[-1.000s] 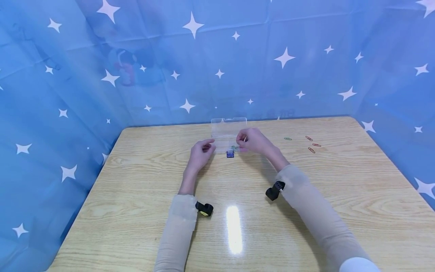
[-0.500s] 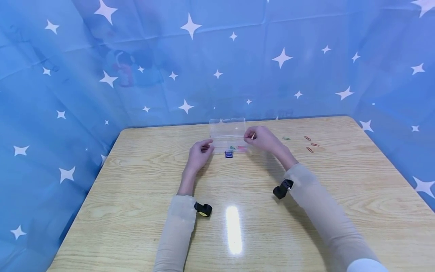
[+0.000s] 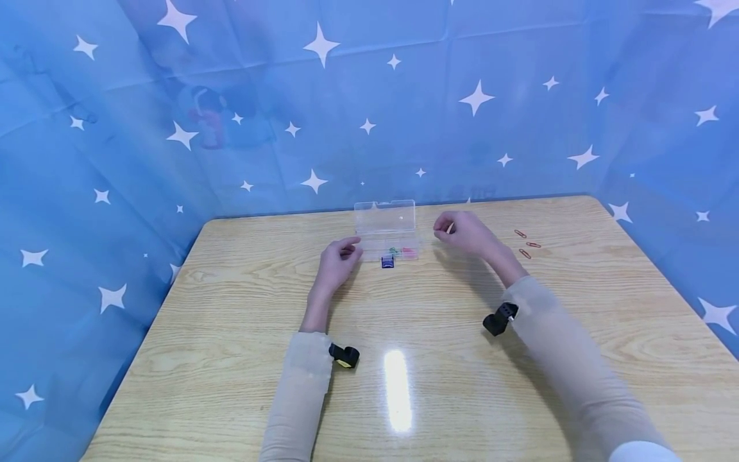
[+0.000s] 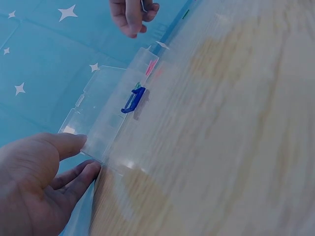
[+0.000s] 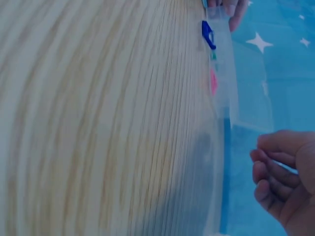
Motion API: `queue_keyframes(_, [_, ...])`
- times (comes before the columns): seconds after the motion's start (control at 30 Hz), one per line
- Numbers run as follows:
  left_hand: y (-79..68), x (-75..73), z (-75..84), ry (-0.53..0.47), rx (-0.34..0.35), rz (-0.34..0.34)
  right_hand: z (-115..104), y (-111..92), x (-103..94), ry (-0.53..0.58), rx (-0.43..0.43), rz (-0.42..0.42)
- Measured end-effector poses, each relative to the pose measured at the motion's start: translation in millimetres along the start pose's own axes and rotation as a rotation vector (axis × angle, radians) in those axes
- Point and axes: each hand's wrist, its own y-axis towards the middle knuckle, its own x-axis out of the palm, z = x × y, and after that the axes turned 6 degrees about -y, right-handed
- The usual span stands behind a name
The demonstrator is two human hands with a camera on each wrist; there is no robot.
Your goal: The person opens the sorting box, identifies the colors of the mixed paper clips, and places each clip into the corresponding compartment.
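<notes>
A clear plastic box [image 3: 372, 247] stands near the far edge of the table, its transparent lid [image 3: 385, 217] raised at the back. Inside are green paper clips [image 3: 394, 251] and pink ones [image 3: 408, 251]. A blue clasp [image 4: 133, 100] sits on its front edge. My left hand [image 3: 337, 264] holds the box's left end between thumb and fingers. To the right of the box, my right hand [image 3: 466, 232] hovers over the table with loosely curled fingers, nothing visible in them. A green paper clip [image 4: 185, 14] lies beyond the box, hidden behind this hand in the head view.
Several red paper clips [image 3: 525, 253] lie apart on the wooden table [image 3: 242, 301], to the right of my right hand. A blue curtain with white stars [image 3: 277, 102] hangs right behind the table's far edge. Small black cameras [image 3: 499, 319] are strapped to both sleeves.
My right hand has moved out of the box and to the right, now covering the green paper clip in the head view. My left hand has stayed at the box.
</notes>
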Motion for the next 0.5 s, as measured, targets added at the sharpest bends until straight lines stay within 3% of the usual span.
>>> queue_keyframes(0.5, [-1.3, -0.7, 3.1, 0.0, 0.011, -0.004, 39, -22, -21.4, -0.048, 0.039, 0.008])
